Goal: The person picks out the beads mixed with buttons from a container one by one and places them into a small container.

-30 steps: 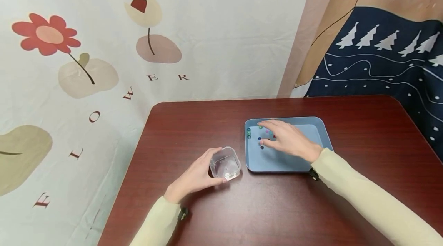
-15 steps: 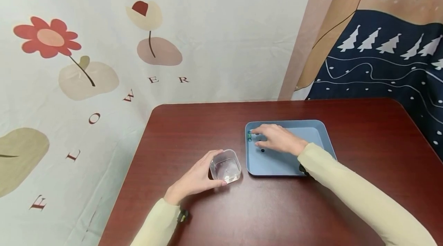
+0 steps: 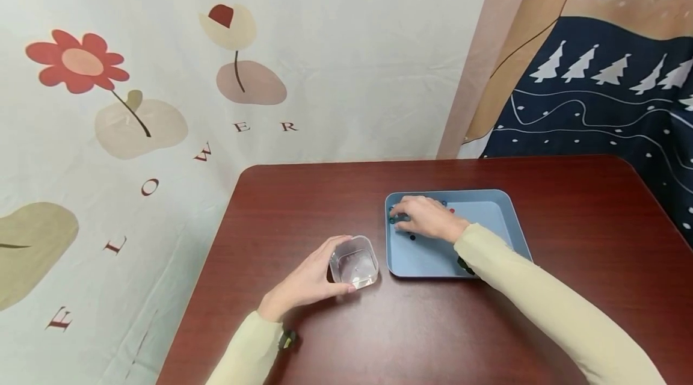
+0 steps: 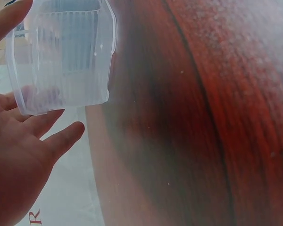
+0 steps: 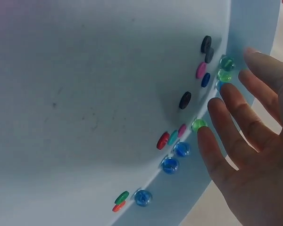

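A clear plastic box (image 3: 355, 263) stands on the table, its open top facing up. My left hand (image 3: 305, 280) holds it from the left, thumb at the near side and fingers at the far side. To the right lies a blue tray (image 3: 428, 261), with my right hand (image 3: 430, 218) low over its left end. In the right wrist view the fingers are spread beside glass marbles along the tray wall, among them a green marble (image 5: 227, 63) and a blue marble (image 5: 170, 165). Small round discs like buttons lie nearby, including a black one (image 5: 185, 100) and a red one (image 5: 163, 141).
The dark red wooden table (image 3: 292, 204) carries both containers. A printed curtain (image 3: 346, 72) hangs behind its far edge. A green disc (image 5: 122, 197) lies near another blue marble (image 5: 143, 197) farther along the tray wall.
My right hand has moved left across the tray to the marbles at its left wall, and its fingers have come lower. The left hand and the box stay in place.
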The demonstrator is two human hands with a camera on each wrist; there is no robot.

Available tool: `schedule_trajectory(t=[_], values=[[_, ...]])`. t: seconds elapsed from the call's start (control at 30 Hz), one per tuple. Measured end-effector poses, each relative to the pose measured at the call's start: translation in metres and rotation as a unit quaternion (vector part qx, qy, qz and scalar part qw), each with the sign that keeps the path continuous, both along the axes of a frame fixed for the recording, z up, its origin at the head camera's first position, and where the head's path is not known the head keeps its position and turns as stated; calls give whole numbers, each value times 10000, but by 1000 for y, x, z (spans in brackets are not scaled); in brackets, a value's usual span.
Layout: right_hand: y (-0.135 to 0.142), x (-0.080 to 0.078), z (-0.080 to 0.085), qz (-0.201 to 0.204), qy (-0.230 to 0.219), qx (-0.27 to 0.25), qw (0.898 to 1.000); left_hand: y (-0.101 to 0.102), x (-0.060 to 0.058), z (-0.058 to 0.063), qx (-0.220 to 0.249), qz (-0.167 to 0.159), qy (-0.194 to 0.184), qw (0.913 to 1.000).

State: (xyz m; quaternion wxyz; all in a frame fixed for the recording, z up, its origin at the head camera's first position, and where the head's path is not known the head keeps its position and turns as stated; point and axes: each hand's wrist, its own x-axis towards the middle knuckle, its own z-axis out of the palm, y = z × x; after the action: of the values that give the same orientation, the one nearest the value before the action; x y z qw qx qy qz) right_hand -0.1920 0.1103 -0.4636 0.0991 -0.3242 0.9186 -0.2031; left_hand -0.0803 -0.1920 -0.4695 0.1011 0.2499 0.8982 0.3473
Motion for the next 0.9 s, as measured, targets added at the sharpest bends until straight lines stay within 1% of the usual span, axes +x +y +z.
schedule_trajectory(t=[0.17, 0.23, 0.43, 0.53, 0.63, 0.7, 0.8, 0.9], values=[[-5, -2, -4, -3, 32, 119, 9999, 0, 1, 1, 7, -23, -19, 10000], [-6, -3, -5, -6, 108, 137, 9998, -1, 1, 1, -12, -30, -31, 10000], [-6, -6, -12, 276, 697, 250, 9969, -1, 0, 1, -19, -8, -93, 10000], [-3, -7, -11, 307, 827, 128, 9960, 0, 0, 1, -3, -12, -114, 9999], [3, -5, -2, 223, 876, -109, 9958, 1, -1, 1, 53, -74, -75, 9999], [5, -1, 8, 159, 907, -318, 9952, 0, -2, 2, 86, -111, -16, 9999], [8, 8, 22, 106, 969, -692, 9928, -1, -2, 2, 140, -122, 49, 9998], [11, 19, 37, 99, 1119, -1082, 9878, -1, -2, 2, 186, -70, -13, 9998]])
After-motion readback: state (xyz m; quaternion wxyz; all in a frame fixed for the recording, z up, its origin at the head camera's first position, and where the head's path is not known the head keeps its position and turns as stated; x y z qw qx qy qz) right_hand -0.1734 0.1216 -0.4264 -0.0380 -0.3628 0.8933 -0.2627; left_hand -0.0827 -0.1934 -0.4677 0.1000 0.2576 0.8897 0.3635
